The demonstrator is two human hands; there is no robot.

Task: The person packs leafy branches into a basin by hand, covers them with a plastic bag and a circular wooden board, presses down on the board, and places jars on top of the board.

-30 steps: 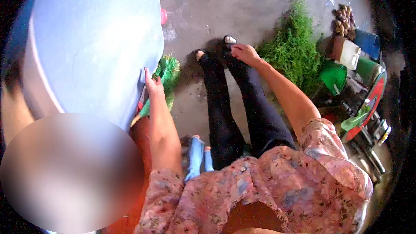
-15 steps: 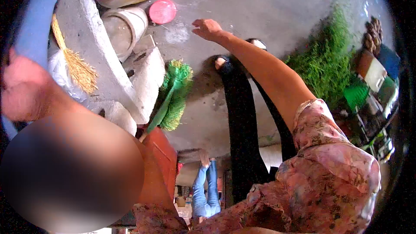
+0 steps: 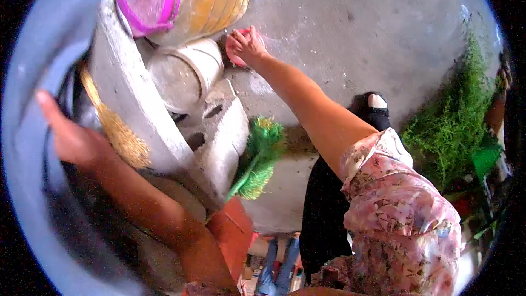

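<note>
My left hand [image 3: 74, 140] is blurred at the left, beside the pale blue sheet-like surface [image 3: 27, 148]. One finger stretches out towards it; the other fingers are not clear, and contact cannot be made out. My right hand [image 3: 249, 48] is open over a round pink object [image 3: 233, 55], its fingers apart and partly covering it. I cannot tell whether they touch. Left of that hand are a whitish bucket [image 3: 175, 79], a large clear container with yellowish contents [image 3: 211, 3] and a purple-rimmed container [image 3: 145, 4].
A straw broom [image 3: 123, 137] lies beside a pale curved ledge [image 3: 131, 77]. Near a hollow block [image 3: 224, 131] stands a green brush [image 3: 260, 159]. Leafy green plants [image 3: 452, 126] lie on the grey floor [image 3: 339, 38] at the right. Another person's blue-clad legs [image 3: 279, 266] show at the bottom.
The view has turned left. The blue surface no longer covers the ledge and containers. My right hand has moved left to the pink object. My left hand has shifted along the blue surface.
</note>
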